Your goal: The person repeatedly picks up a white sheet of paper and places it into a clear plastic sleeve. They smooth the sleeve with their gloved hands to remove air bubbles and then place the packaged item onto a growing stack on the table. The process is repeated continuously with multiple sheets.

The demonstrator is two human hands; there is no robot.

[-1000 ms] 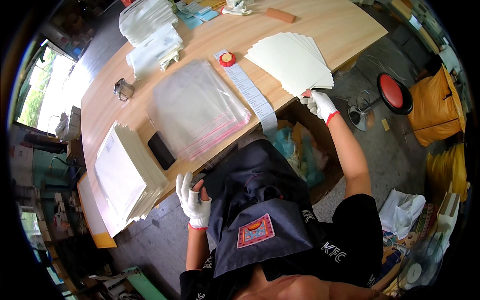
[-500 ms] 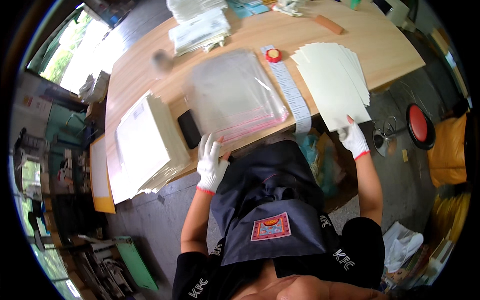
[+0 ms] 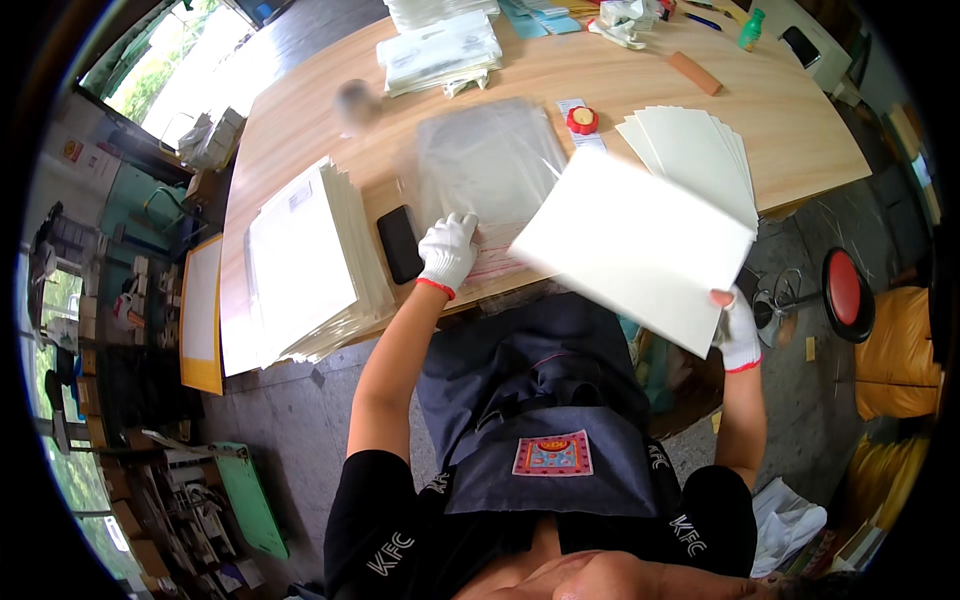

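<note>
My right hand [image 3: 738, 335], in a white glove with bare fingertips, grips a white card sheet [image 3: 635, 245] by its near right corner, thumb on top. The sheet is tilted and lifted off the table, covering part of the bags and the label strip. At the near left corner of a stack of clear plastic bags [image 3: 485, 150] with pink-lined edges, my left hand [image 3: 450, 250] curls its gloved fingers on the top bag. The fingertips are partly hidden. Beyond the held sheet, more white sheets [image 3: 700, 150] lie fanned out.
A black phone [image 3: 400, 245] lies between my left hand and a tall pile of bagged white sheets [image 3: 300, 260]. A red round object [image 3: 582, 120] rests on a label strip [image 3: 572, 104]. Farther back are stacked packets [image 3: 440, 50], an orange-brown block [image 3: 694, 73] and a green bottle [image 3: 751, 30].
My right hand has drawn one sheet from the fanned stack and swung it left toward the bags. My left hand has moved forward and right onto the bags, its fingers now curled.
</note>
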